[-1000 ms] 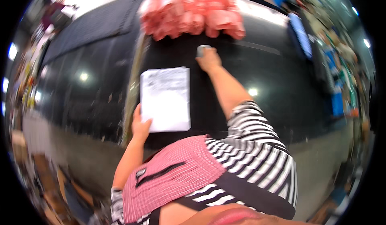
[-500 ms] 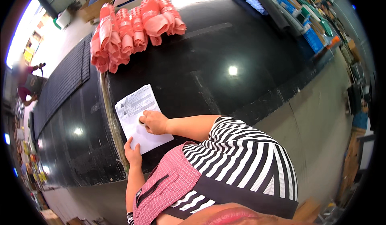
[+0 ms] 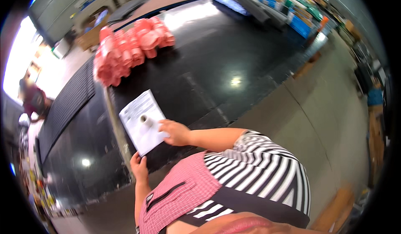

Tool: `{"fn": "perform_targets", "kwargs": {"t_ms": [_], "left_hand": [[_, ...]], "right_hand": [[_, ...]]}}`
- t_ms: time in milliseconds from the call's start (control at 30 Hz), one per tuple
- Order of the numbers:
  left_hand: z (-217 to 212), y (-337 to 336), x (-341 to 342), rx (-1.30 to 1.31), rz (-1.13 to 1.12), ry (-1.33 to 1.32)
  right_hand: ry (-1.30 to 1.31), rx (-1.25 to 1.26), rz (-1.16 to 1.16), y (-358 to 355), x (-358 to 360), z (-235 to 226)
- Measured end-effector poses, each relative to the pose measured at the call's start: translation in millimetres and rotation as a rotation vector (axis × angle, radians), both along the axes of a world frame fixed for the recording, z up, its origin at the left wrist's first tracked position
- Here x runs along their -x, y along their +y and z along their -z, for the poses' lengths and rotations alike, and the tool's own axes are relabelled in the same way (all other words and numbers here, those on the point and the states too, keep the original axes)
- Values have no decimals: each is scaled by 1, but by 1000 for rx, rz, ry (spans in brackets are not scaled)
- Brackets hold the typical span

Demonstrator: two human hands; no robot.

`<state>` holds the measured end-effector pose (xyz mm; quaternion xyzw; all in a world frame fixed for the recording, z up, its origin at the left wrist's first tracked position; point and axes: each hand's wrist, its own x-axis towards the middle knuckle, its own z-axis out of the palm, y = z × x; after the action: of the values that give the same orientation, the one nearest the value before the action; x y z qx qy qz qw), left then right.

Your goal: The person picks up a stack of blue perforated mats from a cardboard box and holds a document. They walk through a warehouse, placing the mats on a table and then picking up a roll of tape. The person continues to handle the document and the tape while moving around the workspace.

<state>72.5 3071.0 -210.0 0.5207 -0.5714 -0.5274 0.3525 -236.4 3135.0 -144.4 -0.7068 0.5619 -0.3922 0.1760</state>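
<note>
Paper [image 3: 145, 143] between left fingers [image 3: 134, 159] and right fingers [image 3: 167, 127]

Left hand [image 3: 140, 167]: one
Right hand [image 3: 175, 132]: one
Small white roll [image 3: 146, 123]: one
White paper [image 3: 140, 138]: one top sheet
Pink bundles [image 3: 148, 39]: at least five (they overlap, so no exact tally)
Ribbed black mat [image 3: 71, 104]: one
Pale blue roll [image 3: 229, 3]: one
Blue bins [image 3: 299, 25]: at least two
Co-worker at left [image 3: 35, 99]: one

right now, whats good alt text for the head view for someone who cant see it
A person's left hand and right hand are at the edges of white printed paper on a black table, with a small pale hollow roll on the paper. Salmon-pink rolled bundles lie farther back.
</note>
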Motion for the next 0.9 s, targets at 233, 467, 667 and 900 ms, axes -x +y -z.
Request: {"fn": "perform_targets", "kwargs": {"t_ms": [233,467,667,900], "left_hand": [[-34,90,-42,98,-20,-27],[-41,166,-133,-42,-211,-32],[-12,208,-159,-136,-336,15],[-9,220,-145,-293,39,85]], "right_hand": [[-89,-36,99,111,-48,8],[-129,-51,-96,129,-105,-8],[-174,-225,-227,124,-115,20],[-136,-48,-421,77,-149,45]]}}
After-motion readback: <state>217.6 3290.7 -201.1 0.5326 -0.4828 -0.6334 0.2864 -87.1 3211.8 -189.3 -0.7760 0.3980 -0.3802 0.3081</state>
